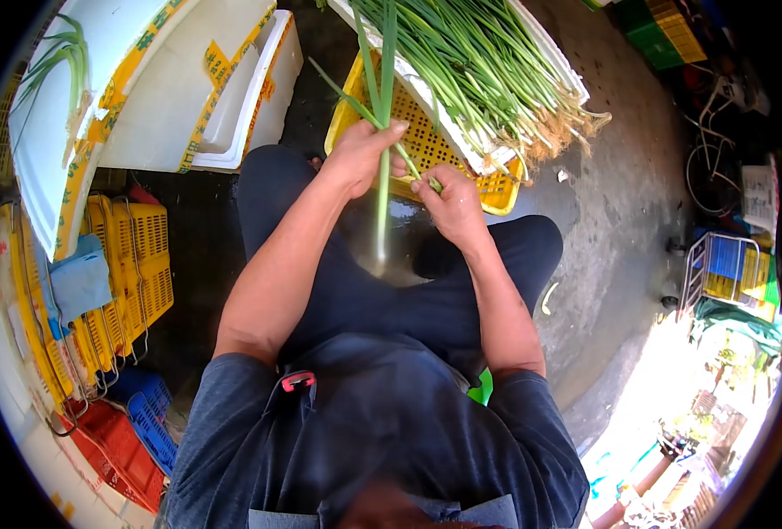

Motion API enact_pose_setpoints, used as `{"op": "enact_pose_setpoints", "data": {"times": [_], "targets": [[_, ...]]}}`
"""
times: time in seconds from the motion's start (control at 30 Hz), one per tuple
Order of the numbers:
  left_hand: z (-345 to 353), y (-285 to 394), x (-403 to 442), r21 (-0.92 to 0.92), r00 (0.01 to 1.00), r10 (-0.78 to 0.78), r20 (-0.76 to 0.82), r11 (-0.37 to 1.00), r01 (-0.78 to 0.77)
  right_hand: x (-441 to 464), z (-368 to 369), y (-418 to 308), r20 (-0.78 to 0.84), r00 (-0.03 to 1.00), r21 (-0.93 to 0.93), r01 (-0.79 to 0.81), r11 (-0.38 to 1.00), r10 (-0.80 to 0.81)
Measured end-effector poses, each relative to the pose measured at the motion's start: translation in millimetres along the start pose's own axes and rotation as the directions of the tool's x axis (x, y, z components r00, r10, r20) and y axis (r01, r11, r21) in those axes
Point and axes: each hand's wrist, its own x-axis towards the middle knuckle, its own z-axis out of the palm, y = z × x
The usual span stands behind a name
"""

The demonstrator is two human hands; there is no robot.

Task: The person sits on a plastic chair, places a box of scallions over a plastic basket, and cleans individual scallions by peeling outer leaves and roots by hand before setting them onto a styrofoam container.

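Observation:
My left hand [362, 159] is closed around a long green onion [384, 212], its leaves reaching up past the fingers and its pale end hanging above my lap. Close by on the right, my right hand [451, 201] pinches a narrow green leaf [415, 169] that runs across from the left hand. Part of the grip is hidden behind the fingers. Just beyond both hands, a heap of green onions [461, 70] with brown stringy roots lies in a white foam box [560, 55]. This box rests on a yellow plastic crate [499, 196].
White foam boxes [157, 97] with yellow tape stand at upper left, a few limp green onions [75, 62] on one. Yellow crates [144, 256], a red crate [117, 450] and a blue crate [151, 428] sit at left. A wire cart [717, 264] stands right on the wet concrete floor [616, 220].

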Motion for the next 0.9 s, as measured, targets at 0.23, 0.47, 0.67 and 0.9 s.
{"op": "enact_pose_setpoints", "data": {"times": [0.23,0.47,0.67,0.9], "targets": [[1.8,3.8,-3.5,0.012,0.999,0.035,0.034,0.999,-0.035,1.4,-4.4,3.4,0.205,0.938,0.351,-0.337,0.874,0.280],[3.6,1.5,-2.7,0.053,0.983,0.111,0.144,0.991,-0.120,1.4,-1.1,37.0,0.262,0.835,0.696,-0.511,0.504,0.485],[5.5,-3.4,-2.1,0.274,0.950,0.251,0.186,0.915,-0.295,25.6,-1.3,7.9,-0.094,0.903,0.558,-0.302,0.773,0.420],[23.5,9.3,-20.2,0.478,0.930,0.346,0.123,0.801,-0.361,67.2,24.5,46.9,0.010,0.981,0.236,-0.190,0.953,0.193]]}}
